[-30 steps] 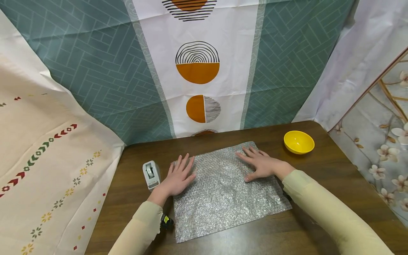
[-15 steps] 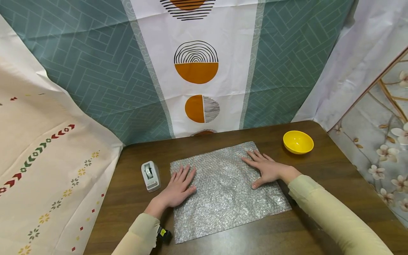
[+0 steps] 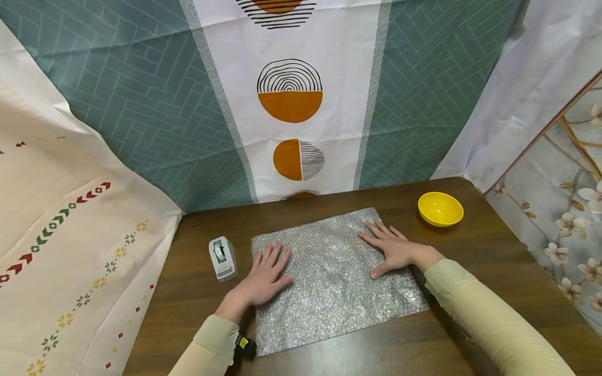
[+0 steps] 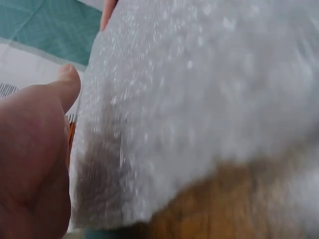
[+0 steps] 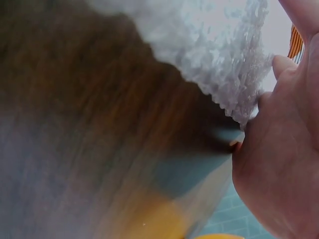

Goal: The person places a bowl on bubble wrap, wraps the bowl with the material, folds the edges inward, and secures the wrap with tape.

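A sheet of clear bubble wrap point(image 3: 329, 282) lies spread on the brown table, slightly skewed. My left hand point(image 3: 263, 279) rests on its left part, fingers spread and pointing away from me. Over the right part my right hand point(image 3: 392, 248) lies with fingers extended and thumb apart, palm down. In the left wrist view the left thumb point(image 4: 67, 87) shows beside the bubble wrap point(image 4: 149, 99). The right wrist view has the right hand point(image 5: 279, 149) at the sheet's edge. Neither hand grips anything.
A white tape dispenser point(image 3: 223, 259) stands left of the sheet. Toward the back right sits a yellow bowl point(image 3: 440, 209). The wooden table point(image 3: 367, 355) ends at the back against a patterned curtain point(image 3: 310, 104), with fabric hanging on both sides.
Both hands have slid a little toward me over the bubble wrap, the right one also slightly to the right. In the last half second they have hardly moved.
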